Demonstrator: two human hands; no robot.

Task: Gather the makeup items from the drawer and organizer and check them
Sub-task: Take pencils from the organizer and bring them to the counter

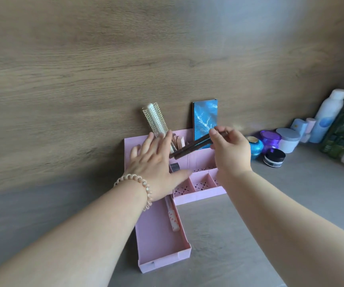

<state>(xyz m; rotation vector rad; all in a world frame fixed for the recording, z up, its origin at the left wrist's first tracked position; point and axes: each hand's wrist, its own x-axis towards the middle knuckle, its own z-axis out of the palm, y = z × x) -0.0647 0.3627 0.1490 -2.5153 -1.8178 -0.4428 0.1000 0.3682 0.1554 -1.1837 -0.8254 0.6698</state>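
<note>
A pink organizer (198,195) stands against the wooden wall, its pink drawer (158,243) pulled out toward me. A pale patterned tube (172,218) lies in the drawer. My right hand (229,154) is shut on two dark brown makeup brushes (191,147), held slanted over the organizer's back compartments. My left hand (156,162) hovers flat with fingers spread over the organizer's left side, holding nothing. A round hairbrush (155,119), a blue palette (205,119) and small pink tubes (178,142) stand in the back slots.
Jars sit to the right on the grey counter: a teal one (256,146), a purple one (270,139), a black one (274,158), a white one (289,139). Tall bottles (328,117) line the far right.
</note>
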